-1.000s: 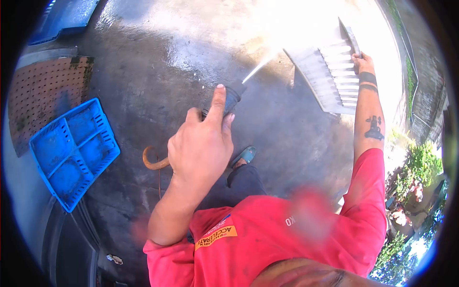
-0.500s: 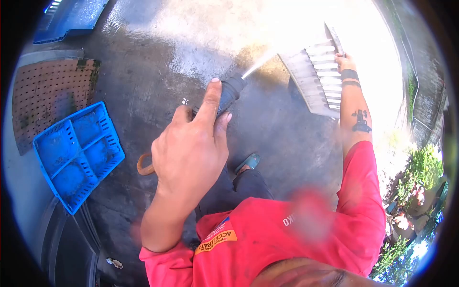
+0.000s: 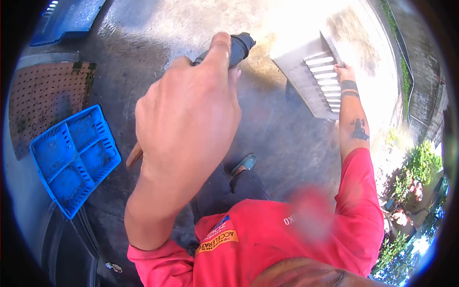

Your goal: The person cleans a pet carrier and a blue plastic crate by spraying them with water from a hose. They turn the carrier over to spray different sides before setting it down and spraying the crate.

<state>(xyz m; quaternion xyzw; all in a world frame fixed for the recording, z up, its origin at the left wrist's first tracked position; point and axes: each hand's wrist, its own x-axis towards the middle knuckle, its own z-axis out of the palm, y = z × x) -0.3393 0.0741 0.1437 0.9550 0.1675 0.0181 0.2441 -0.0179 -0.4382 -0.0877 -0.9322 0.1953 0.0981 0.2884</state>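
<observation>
Gripping one black nozzle (image 3: 239, 48) at the upper centre of the frame, the left hand (image 3: 189, 103) has its fingers clamped around it. The right hand's (image 3: 345, 73) fingers are clamped on the edge of one pale slotted panel (image 3: 299, 71), upper right. One blue four-section tray (image 3: 98, 155) lies at left, beside one brown perforated board (image 3: 48, 93); one blue container (image 3: 71, 21) shows, partly cut off, upper left.
</observation>
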